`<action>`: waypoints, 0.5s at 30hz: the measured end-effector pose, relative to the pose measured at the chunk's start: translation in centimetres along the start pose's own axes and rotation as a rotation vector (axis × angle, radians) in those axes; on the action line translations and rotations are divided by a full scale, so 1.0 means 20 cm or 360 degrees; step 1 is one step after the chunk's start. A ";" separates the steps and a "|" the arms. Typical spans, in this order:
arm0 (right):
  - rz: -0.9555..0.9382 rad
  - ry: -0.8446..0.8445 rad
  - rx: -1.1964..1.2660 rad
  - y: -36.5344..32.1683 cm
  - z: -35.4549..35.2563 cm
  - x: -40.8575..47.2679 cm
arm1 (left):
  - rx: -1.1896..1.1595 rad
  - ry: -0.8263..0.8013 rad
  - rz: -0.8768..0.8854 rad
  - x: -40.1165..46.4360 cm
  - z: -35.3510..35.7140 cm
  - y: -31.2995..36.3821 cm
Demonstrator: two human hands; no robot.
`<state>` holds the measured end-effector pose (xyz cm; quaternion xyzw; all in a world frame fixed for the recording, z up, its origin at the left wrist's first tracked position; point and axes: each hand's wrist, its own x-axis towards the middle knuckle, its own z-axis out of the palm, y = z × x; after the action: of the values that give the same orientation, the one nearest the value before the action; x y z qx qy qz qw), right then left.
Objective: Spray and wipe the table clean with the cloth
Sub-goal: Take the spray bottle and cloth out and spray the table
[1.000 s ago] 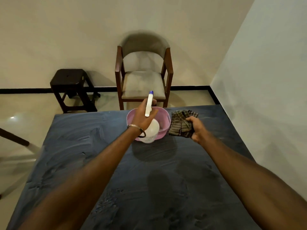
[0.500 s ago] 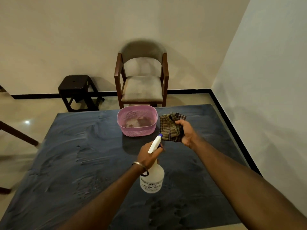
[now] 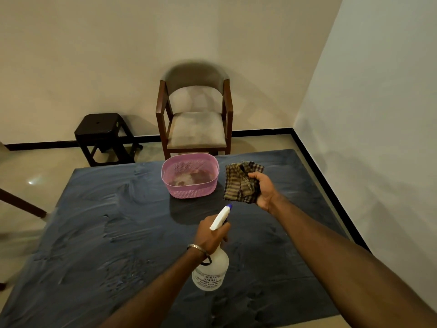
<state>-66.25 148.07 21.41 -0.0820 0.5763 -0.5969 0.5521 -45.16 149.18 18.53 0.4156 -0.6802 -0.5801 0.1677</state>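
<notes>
My left hand [image 3: 211, 235] grips the neck of a white spray bottle [image 3: 212, 268] with a blue-tipped nozzle, held above the middle of the dark blue table [image 3: 113, 233]. The nozzle points away from me and to the right. My right hand [image 3: 262, 189] holds a crumpled checked cloth [image 3: 241, 183] above the table's far right part, just right of a pink basket. The tabletop shows pale smeared streaks.
A pink perforated basket [image 3: 186, 194] stands near the table's far edge, with something pale inside. Beyond the table are a wooden chair [image 3: 195, 119] and a black stool [image 3: 104, 136] against the wall. A white wall runs close along the right side.
My left hand has lifted the spray bottle out of the basket and drawn it back toward me over the table's middle. My right hand with the cloth has stayed near the basket.
</notes>
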 end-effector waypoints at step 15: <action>0.0087 -0.0018 -0.0084 0.07 -0.02 0.02 | -0.0031 0.0083 0.0032 -0.01 -0.20 -0.10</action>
<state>-65.86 148.39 20.02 -0.0842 0.5907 -0.5659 0.5690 -41.50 146.83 17.69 0.4220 -0.6741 -0.5739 0.1953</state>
